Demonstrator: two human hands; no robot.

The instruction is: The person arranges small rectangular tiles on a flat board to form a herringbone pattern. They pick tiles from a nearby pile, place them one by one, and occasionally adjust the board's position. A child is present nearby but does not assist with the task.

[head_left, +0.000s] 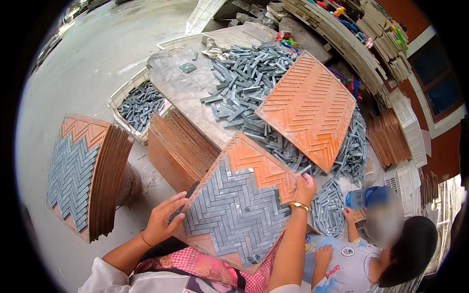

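An orange herringbone-grooved mould tray [262, 175] leans across my lap, much of it filled with narrow grey tile strips [229, 205]. At the tray's left edge is my left hand [165, 217], fingers and thumb bent around something dark that I cannot make out. My right hand [305, 188] is closed over the tray's right corner, pinching one grey tile strip [306, 169] between its fingers. Beyond it, loose grey strips [244, 83] lie heaped on the table [171, 68]. A second orange tray [308, 110], its grooves unfilled, rests on the heap.
Stacked trays [110, 180] stand at the left, the front one tiled. More brown trays [178, 146] lean by the table, beside a white crate [117, 100] of strips. A child [351, 259] at the right reaches toward a small strip pile [330, 207] near a blue-capped container [359, 198].
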